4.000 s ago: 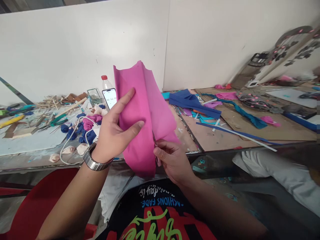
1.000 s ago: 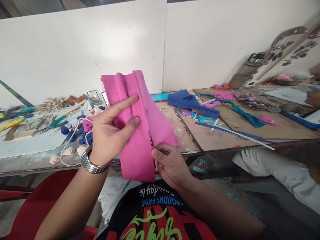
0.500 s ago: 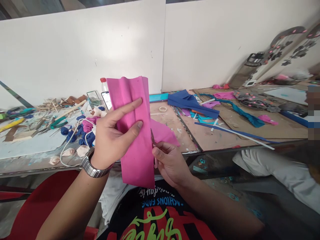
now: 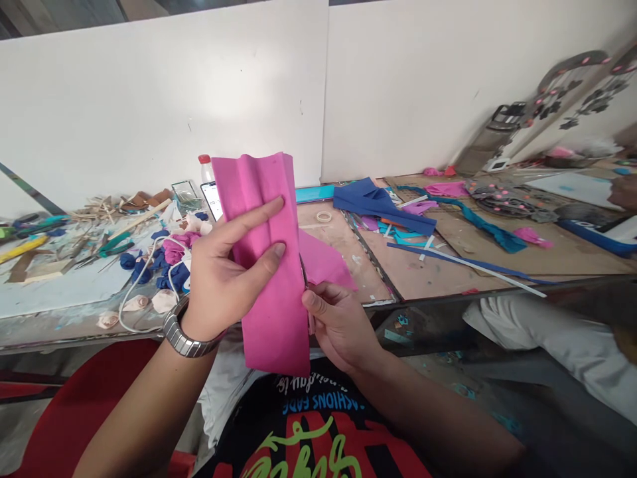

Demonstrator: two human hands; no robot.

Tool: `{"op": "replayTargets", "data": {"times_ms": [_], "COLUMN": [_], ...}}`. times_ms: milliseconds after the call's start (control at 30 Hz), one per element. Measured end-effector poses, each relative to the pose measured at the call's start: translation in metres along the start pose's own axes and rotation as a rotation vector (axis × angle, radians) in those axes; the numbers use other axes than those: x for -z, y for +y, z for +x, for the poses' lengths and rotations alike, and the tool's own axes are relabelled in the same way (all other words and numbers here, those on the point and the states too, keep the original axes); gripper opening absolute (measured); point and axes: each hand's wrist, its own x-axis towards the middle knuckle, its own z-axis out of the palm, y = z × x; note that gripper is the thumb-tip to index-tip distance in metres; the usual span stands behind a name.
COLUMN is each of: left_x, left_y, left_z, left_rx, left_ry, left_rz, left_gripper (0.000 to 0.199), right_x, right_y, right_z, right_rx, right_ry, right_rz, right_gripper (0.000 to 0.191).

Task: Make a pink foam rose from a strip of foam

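Observation:
A folded strip of pink fabric (image 4: 276, 312) hangs upright in front of me. My left hand (image 4: 226, 275), with a metal watch on its wrist, pinches it, thumb and forefinger lying across its face. My right hand (image 4: 341, 318) is closed round a pair of scissors (image 4: 304, 271), whose blades meet the strip's right edge. The fingers cover most of the handles, though a pinkish part shows below the thumb. Behind the scissors, another piece of pink fabric (image 4: 326, 262) lies on the table.
Blue fabric pieces (image 4: 371, 199), thin strips and a ring of tape (image 4: 324, 216) lie on the table (image 4: 408, 279). Fabric roses (image 4: 172, 275), a white cable, pliers (image 4: 115, 244) and wood scraps crowd the left. A phone (image 4: 212, 199) and bottle stand behind. Another person's leg (image 4: 542, 338) is at right.
The scissor blades look closer together at the strip's edge than before. The strip's lower end has shifted slightly right. Both hands stay nearly in place.

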Motion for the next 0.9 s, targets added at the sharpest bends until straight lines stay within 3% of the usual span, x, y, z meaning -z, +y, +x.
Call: {"op": "replayTargets", "data": {"times_ms": [267, 900], "left_x": [-0.0041, -0.0017], "left_y": [-0.0075, -0.0016], "left_z": [0.0001, -0.0023], "left_rx": [-0.001, -0.037], "left_ry": [0.092, -0.037], "left_rz": [-0.030, 0.020], "left_gripper": [0.038, 0.051], "right_x": [0.0031, -0.0049], "right_y": [0.0018, -0.0015], "right_z": [-0.0031, 0.0031], "right_rx": [-0.005, 0.020], "right_ry": [-0.008, 0.024], "right_rz": [0.010, 0.045], "right_gripper": [0.038, 0.035]}}
